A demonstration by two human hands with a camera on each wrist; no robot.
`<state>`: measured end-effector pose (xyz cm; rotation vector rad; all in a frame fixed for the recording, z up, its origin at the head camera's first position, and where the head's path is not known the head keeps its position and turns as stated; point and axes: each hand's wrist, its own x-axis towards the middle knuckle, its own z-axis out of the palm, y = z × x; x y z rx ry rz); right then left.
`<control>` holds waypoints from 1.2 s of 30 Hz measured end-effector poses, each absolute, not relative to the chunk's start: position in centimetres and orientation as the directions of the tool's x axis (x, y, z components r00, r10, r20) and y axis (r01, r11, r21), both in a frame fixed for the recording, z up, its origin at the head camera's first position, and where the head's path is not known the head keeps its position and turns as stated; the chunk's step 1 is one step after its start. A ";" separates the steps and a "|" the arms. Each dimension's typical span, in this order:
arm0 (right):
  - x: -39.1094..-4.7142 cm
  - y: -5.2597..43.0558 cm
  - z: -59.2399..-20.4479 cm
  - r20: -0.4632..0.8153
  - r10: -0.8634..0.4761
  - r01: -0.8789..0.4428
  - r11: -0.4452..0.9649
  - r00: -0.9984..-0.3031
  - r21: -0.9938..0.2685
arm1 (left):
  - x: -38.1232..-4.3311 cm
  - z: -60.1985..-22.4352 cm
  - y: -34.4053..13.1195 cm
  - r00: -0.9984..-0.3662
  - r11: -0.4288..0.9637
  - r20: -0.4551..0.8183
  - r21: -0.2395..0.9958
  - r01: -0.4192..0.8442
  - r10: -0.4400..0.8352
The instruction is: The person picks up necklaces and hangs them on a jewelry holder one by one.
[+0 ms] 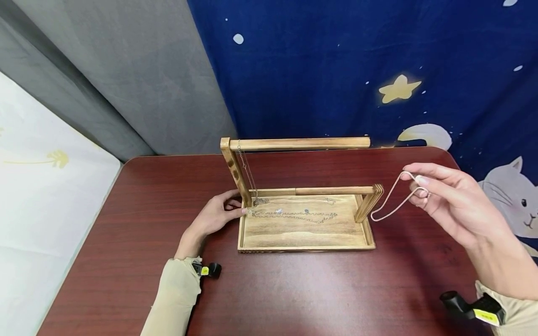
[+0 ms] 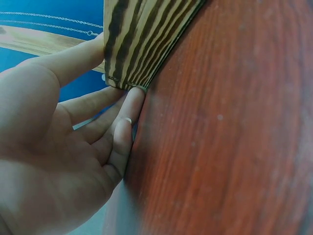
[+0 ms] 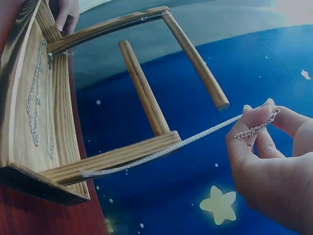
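A wooden jewelry stand (image 1: 308, 239) has a shallow tray base, a tall bar (image 1: 302, 143) and a lower bar (image 1: 336, 191). My left hand (image 1: 216, 215) grips its left end by the tall post, thumb on the tray edge. To the right of the stand, my right hand (image 1: 462, 200) pinches a silver chain necklace (image 3: 210, 129) between thumb and fingers. The necklace hangs in a slack loop, apart from the stand in the head view. Another thin necklace (image 1: 251, 177) hangs from the tall bar's left end. Chains (image 1: 294, 216) lie inside the tray.
The stand rests on a dark red wooden table (image 1: 294, 289). Behind the table hang a grey curtain (image 1: 126, 70) and a blue curtain (image 1: 315, 70) with stars and a cat. The tall bar's right end is free of any post.
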<state>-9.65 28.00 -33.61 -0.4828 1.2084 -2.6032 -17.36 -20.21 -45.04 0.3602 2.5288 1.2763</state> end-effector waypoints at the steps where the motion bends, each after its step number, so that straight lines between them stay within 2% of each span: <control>1: -9.7 28.1 -33.6 0.196 -0.339 0.075 -0.644 -0.920 -0.762 | -17.3 -45.0 -20.2 -0.929 0.579 -0.142 0.811 0.089 0.342; 17: -11.4 29.1 -33.0 0.157 -0.262 0.072 -0.693 -0.952 -0.717 | -17.4 -45.0 -20.2 -0.925 0.569 -0.148 0.818 0.085 0.351; 36: -13.9 27.0 -31.6 0.112 -0.244 0.092 -0.692 -0.963 -0.716 | -17.3 -44.7 -20.0 -0.924 0.562 -0.157 0.824 0.072 0.349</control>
